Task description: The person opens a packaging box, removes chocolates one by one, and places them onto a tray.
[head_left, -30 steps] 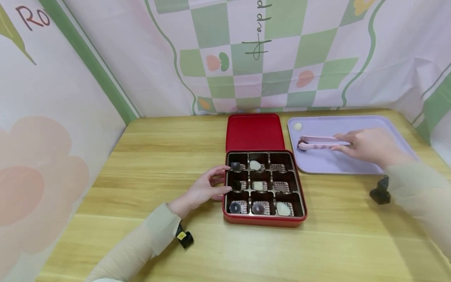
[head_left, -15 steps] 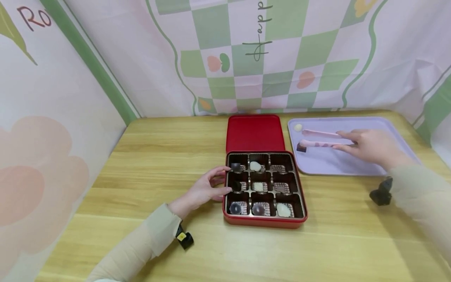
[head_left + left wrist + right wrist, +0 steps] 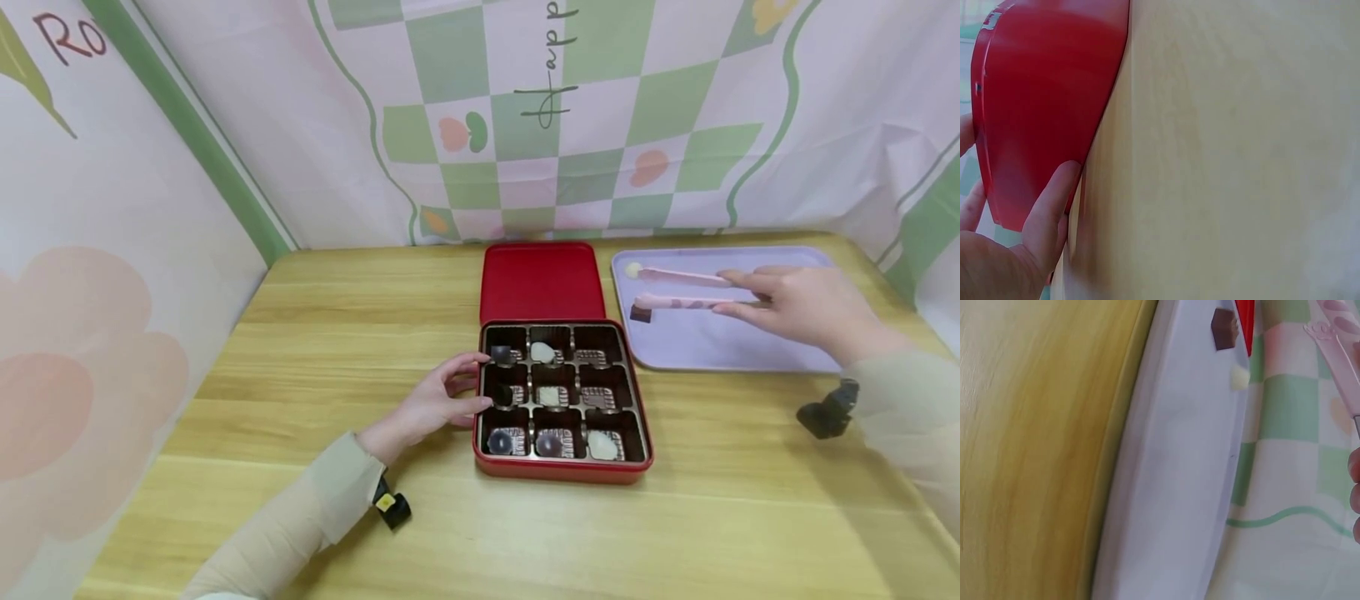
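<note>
My left hand (image 3: pixel 431 404) holds the left edge of a red tin box (image 3: pixel 562 471), fingertips on its rim and outer wall. In the left wrist view a finger (image 3: pixel 1054 194) lies along the box wall (image 3: pixel 1047 106). The box's brown insert bears several dark and white chocolates, among them a white one (image 3: pixel 603 445) at front right. My right hand (image 3: pixel 806 308) pinches pink tongs (image 3: pixel 686 303), their arms spread and nothing held. Under the tongs' near tip sits a square dark chocolate (image 3: pixel 641 314) on the lilac tray (image 3: pixel 750 354); a round white chocolate (image 3: pixel 633 270) is by the far tip.
Behind the box its red lid (image 3: pixel 542 279) lies flat. The tray stands to the right of box and lid, near the table's (image 3: pixel 375 333) back edge. A printed cloth backdrop (image 3: pixel 517 179) rises behind the table.
The tongs, earlier nearly together on the dark chocolate, have spread apart and drawn slightly right with my right hand. The chocolate lies on the tray. My left hand has stayed put.
</note>
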A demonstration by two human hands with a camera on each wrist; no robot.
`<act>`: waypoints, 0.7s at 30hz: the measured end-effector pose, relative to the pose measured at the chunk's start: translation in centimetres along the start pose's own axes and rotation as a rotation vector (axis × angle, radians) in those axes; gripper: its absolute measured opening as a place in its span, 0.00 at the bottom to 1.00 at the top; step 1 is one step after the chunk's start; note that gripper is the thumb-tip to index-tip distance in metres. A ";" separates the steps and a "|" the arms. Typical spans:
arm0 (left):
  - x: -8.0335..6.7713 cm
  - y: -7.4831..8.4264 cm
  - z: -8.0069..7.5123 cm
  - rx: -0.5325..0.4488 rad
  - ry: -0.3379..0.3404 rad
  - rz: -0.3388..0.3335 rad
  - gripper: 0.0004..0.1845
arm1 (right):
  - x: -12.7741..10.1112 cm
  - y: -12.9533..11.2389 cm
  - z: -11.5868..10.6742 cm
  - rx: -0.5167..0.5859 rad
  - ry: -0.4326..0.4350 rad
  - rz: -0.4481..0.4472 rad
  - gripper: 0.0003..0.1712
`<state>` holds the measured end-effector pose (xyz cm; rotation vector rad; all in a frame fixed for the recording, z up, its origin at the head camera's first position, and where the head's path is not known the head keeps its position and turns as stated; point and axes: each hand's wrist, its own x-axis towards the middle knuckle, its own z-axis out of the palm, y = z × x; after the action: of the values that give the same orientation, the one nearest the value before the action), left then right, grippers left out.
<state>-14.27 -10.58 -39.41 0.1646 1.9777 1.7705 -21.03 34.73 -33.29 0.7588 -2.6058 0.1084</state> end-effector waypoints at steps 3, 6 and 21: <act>0.0 0.0 0.0 0.000 -0.001 -0.002 0.33 | 0.2 -0.5 -0.3 -0.011 0.024 -0.047 0.32; 0.0 0.0 0.0 -0.004 0.000 -0.005 0.34 | 0.4 -1.0 -0.6 -0.019 0.081 -0.126 0.37; 0.1 0.0 0.0 -0.002 -0.002 -0.001 0.33 | 0.9 -5.2 -2.3 0.062 0.295 -0.446 0.42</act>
<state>-14.34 -10.58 -39.47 0.1645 1.9742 1.7717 -18.11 30.26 -31.06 1.2241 -2.1127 0.1550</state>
